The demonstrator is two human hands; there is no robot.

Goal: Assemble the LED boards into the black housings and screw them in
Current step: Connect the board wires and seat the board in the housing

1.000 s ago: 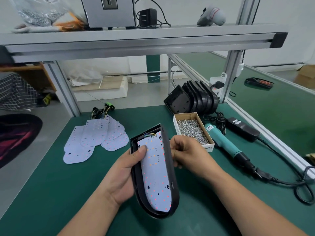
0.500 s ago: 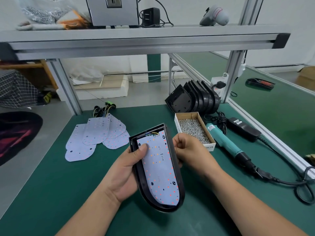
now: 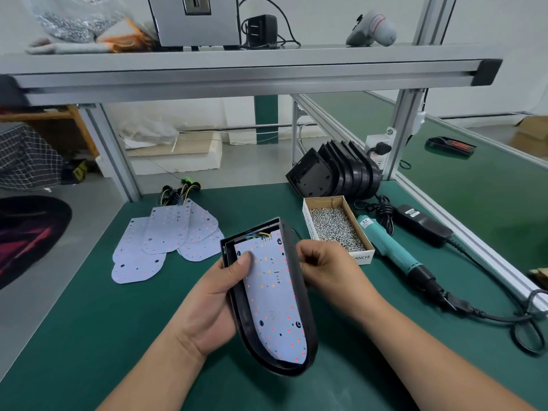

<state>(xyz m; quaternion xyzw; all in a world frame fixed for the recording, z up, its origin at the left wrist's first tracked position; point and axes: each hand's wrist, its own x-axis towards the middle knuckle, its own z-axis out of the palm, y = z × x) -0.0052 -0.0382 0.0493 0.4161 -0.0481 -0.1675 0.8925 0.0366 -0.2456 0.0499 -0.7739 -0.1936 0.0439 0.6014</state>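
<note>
The black housing (image 3: pixel 284 370) is held tilted above the green table (image 3: pixel 89 336), near the box of screws (image 3: pixel 360 258). Its left wall is gripped by the left hand (image 3: pixel 213 301), whose thumb (image 3: pixel 244 259) is pressed on the LED board (image 3: pixel 275 298) seated inside. Its right rim is grasped by the curled right hand (image 3: pixel 326 268). Spare LED boards (image 3: pixel 166 238) are spread at the left.

Shelf (image 3: pixel 237 59) clutter above the worktop (image 3: pixel 89 336)
Grey metal box (image 3: pixel 194 22), black plug adapter (image 3: pixel 262 29) and plastic bag (image 3: pixel 74 20) line the shelf; cardboard boxes (image 3: pixel 530 134) far right.
</note>
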